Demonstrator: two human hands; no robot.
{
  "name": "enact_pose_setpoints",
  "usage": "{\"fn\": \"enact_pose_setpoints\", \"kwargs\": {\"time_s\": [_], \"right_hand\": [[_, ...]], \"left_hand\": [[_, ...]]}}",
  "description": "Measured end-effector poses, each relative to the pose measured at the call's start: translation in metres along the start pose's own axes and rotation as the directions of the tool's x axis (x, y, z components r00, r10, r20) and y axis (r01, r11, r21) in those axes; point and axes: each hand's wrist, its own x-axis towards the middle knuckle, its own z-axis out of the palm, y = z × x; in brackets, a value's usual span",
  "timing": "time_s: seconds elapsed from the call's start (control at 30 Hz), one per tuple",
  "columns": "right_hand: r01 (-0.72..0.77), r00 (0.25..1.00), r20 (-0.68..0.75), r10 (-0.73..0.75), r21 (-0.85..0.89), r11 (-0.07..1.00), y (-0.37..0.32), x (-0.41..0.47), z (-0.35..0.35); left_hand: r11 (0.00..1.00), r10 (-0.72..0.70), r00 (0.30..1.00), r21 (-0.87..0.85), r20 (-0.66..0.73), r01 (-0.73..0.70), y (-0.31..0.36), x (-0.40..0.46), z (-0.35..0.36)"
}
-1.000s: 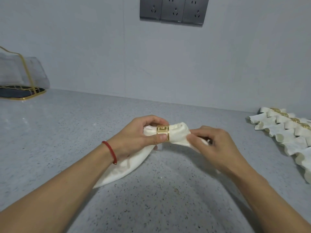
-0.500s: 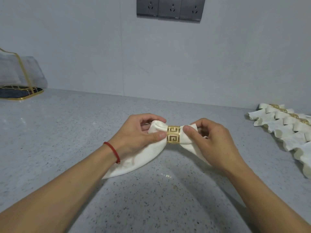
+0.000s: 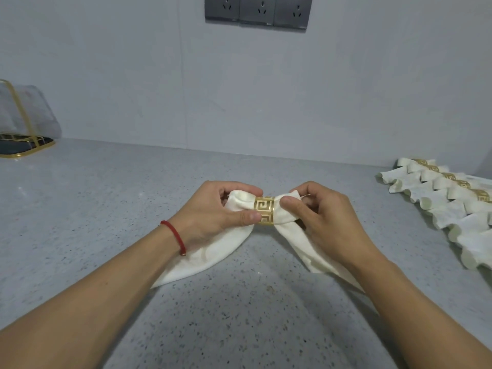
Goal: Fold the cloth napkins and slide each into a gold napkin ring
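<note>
A cream cloth napkin (image 3: pixel 213 251) passes through a gold napkin ring (image 3: pixel 264 210) with a cut-out key pattern, held just above the grey counter (image 3: pixel 239 315). My left hand (image 3: pixel 213 213) pinches the napkin at the ring's left side, thumb against the ring's edge. My right hand (image 3: pixel 322 219) pinches the napkin on the ring's right side. The napkin's two ends hang down to the counter under both hands, and the right end is partly hidden by my right forearm.
Several finished napkins in gold rings (image 3: pixel 452 198) lie in a row at the right edge of the counter. A gold-framed holder on a dark tray (image 3: pixel 24 139) stands at the far left by the wall. Wall sockets (image 3: pixel 257 10) are above.
The ring has slid from near the napkin's right end to its middle and turned its patterned face toward me. My right hand has pulled more cloth out to the right.
</note>
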Motion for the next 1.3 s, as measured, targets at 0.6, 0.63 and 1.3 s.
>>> {"fn": "enact_pose_setpoints", "kwargs": {"time_s": [0.6, 0.63, 1.3], "right_hand": [[-0.016, 0.956, 0.282, 0.081, -0.224, 0.974, 0.017, 0.007, -0.033], [-0.016, 0.957, 0.281, 0.068, -0.184, 0.983, 0.013, 0.008, -0.037], [-0.424, 0.889, -0.337, 0.311, -0.347, 0.836, 0.042, -0.153, -0.279]], "left_hand": [[0.953, -0.197, 0.976, -0.252, -0.098, 0.167, 0.011, 0.003, 0.000], [0.949, -0.210, 0.974, -0.256, -0.084, 0.182, 0.016, 0.003, 0.003], [0.827, -0.339, 0.883, -0.345, 0.325, 0.444, 0.099, 0.018, 0.298]]}}
